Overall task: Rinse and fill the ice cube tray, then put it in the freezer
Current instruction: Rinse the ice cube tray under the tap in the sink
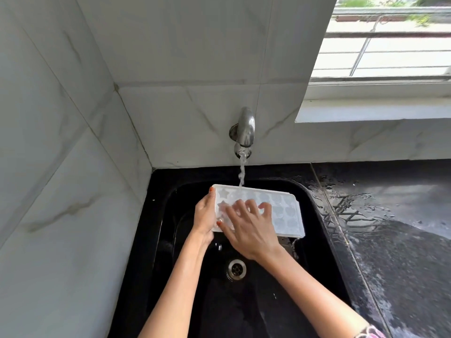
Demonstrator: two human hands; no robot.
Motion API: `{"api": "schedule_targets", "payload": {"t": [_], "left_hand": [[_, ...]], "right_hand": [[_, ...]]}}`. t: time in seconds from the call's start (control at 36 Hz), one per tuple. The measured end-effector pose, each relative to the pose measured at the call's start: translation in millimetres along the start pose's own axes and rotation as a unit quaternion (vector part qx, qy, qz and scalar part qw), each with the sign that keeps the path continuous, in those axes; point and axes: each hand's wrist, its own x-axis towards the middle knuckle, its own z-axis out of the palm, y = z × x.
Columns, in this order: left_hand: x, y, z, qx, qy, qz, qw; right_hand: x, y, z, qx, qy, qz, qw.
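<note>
Head view: I see the left hand (204, 215) gripping the short left end of the ice cube tray (283, 211). The right hand (249, 226) lies flat across its top, fingers spread (pressing, not grasping). The tray is held over the black sink (319, 242), under water (241, 172) running from the tap (245, 126). The wet counter (395, 228) is to the right.

Setting: domestic kitchen, sink corner. Black sink (166, 228) with steel drain (236, 269). Wall-mounted steel tap (245, 128) at 12 o'clock of it, water running. Wet black stone worktop (390, 215) at 3 o'clock. Marble-look wall tiles (183, 57). Barred window (390, 45) at 2 o'clock.
</note>
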Motion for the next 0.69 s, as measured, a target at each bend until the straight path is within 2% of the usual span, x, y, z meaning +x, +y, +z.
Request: {"api": "schedule_targets", "payload": {"t": [0.08, 0.25, 0.47, 0.58, 0.69], "left_hand": [[1.6, -1.2, 2.4, -0.004, 0.002, 0.004, 1.0], [2.9, 5.5, 0.4, 0.008, 0.0, 0.011, 1.0], [1.6, -0.1, 2.6, -0.02, 0.014, 0.007, 1.0], [0.7, -2.0, 7.1, -0.014, -0.004, 0.004, 1.0], [1.7, -4.0, 5.0, -0.014, -0.011, 0.003, 1.0]], "right_hand": [[3.2, -8.2, -0.9, -0.01, 0.002, 0.029, 1.0], [7.1, -2.0, 4.2, 0.102, -0.032, 0.044, 0.993], [2.6, 11.3, -3.6, 0.036, -0.014, -0.01, 0.999], [0.5, -7.6, -0.1, 0.028, 0.01, 0.045, 0.999], [-0.3, -13.7, 7.1, 0.114, -0.008, 0.082, 0.99]]}}
